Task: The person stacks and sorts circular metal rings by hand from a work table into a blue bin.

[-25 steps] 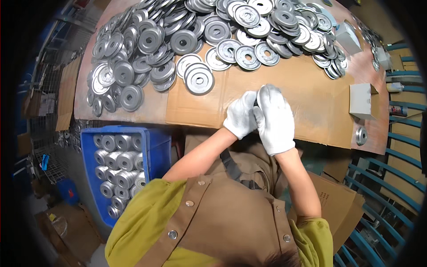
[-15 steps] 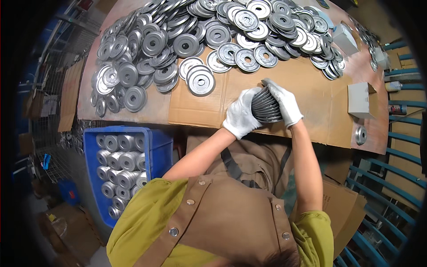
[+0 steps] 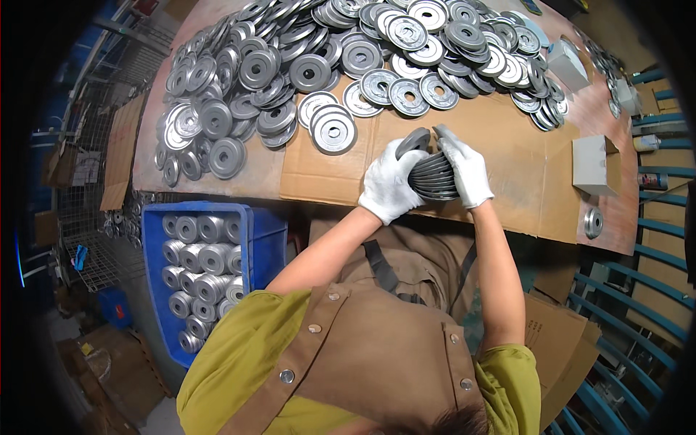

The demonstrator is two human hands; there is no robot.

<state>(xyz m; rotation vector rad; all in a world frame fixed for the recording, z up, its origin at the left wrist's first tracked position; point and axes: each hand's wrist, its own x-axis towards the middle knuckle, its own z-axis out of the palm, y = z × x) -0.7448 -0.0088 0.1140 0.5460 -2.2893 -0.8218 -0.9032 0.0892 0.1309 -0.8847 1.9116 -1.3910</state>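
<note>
Both my hands wear white gloves and hold a stack of grey metal discs (image 3: 433, 178) between them, over the front edge of the cardboard. My left hand (image 3: 390, 183) closes round the left side of the stack. At its fingertips one disc (image 3: 414, 141) leans apart from the others, its face partly showing. Pressed along the right side is my right hand (image 3: 465, 171), its fingers pointing away from me. Just beyond and to the left, a few loose flat discs (image 3: 334, 130) overlap on the cardboard (image 3: 507, 152).
A large heap of discs (image 3: 312, 71) covers the far part of the table. At left stands a blue crate (image 3: 250, 239) holding rows of stacked discs. On the right are a small white box (image 3: 591, 163) and a single disc (image 3: 594, 222). Blue slats (image 3: 663, 291) lie beyond.
At the upper left of the held stack, one disc has tilted away from the rest under my left fingers. The whole view has shifted slightly; the right hand keeps its hold.
</note>
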